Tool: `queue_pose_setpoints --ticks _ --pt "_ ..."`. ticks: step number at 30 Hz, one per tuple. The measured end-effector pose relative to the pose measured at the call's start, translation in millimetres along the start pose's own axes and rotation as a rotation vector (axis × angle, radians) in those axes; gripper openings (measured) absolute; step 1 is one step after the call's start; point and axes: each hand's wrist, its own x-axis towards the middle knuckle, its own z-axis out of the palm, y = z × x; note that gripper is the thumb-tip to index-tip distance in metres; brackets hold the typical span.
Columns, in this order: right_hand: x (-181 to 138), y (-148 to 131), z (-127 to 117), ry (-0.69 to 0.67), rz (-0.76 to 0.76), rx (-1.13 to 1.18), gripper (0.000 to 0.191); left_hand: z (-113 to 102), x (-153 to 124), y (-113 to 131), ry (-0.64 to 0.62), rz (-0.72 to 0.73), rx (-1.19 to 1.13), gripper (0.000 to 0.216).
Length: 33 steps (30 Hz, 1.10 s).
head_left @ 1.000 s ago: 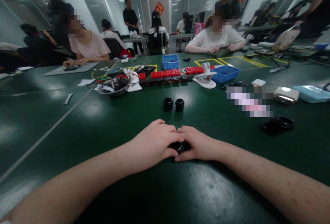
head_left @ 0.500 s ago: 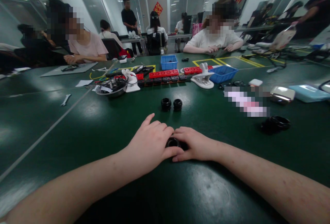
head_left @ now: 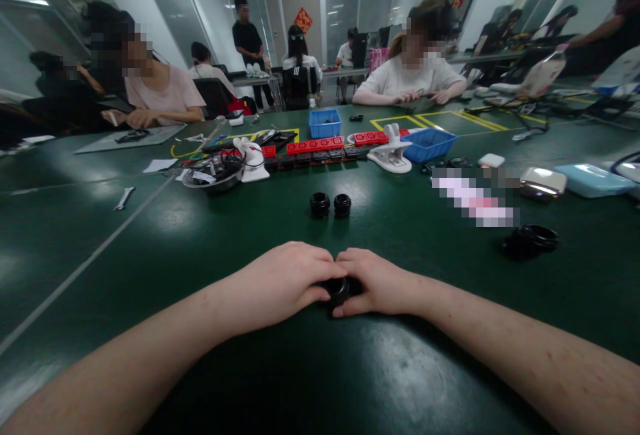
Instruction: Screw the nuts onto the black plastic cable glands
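A glossy black ring-shaped fitting (head_left: 339, 290) is between my two hands just above the green table, partly hidden by my fingers. My left hand (head_left: 295, 279) is closed on its left side, thumb below and fingers over the top. From the right, my right hand (head_left: 375, 283) grips the same fitting between thumb and fingers. Beyond the hands, two similar black fittings stand side by side, a left one (head_left: 320, 205) and a slightly smaller right one (head_left: 343, 205). Another black ring-shaped piece (head_left: 533, 241) lies to the right.
A red and black power strip (head_left: 315, 146) runs across the table beside a white clip stand (head_left: 391, 153). Blue bins (head_left: 325, 123) and a metal bowl of parts (head_left: 213, 178) are nearby. A wrench (head_left: 124, 199) lies left. Co-workers sit across the table.
My left hand has turned about the fitting; its index finger, raised before, is now folded down with the others. The right hand keeps its hold, almost still. The view has shifted slightly.
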Motion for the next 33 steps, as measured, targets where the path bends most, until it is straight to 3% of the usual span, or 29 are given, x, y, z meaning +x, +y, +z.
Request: queue_pose_setpoints --ticks 9,19,24,28,33 --pt "0.7 2.3 2.5 0.018 -0.003 -0.011 0.043 8.7 5.6 12.3 0.023 -0.181 0.183 0.021" --pt "1.4 3.0 3.9 0.037 -0.015 -0.045 0.039 22.4 12.9 24.6 0.049 -0.382 0.369 0.036" --pt "0.5 3.4 3.7 0.038 -0.010 -0.018 0.041 20.0 10.4 19.8 0.096 -0.311 0.326 0.039" --pt "0.2 3.3 3.2 0.046 -0.024 0.009 0.044 8.1 4.7 12.6 0.133 -0.149 0.177 0.035" --pt "0.1 2.0 1.9 0.034 -0.030 0.010 0.041 -0.3 0.1 4.6 0.027 0.012 0.016 0.030"
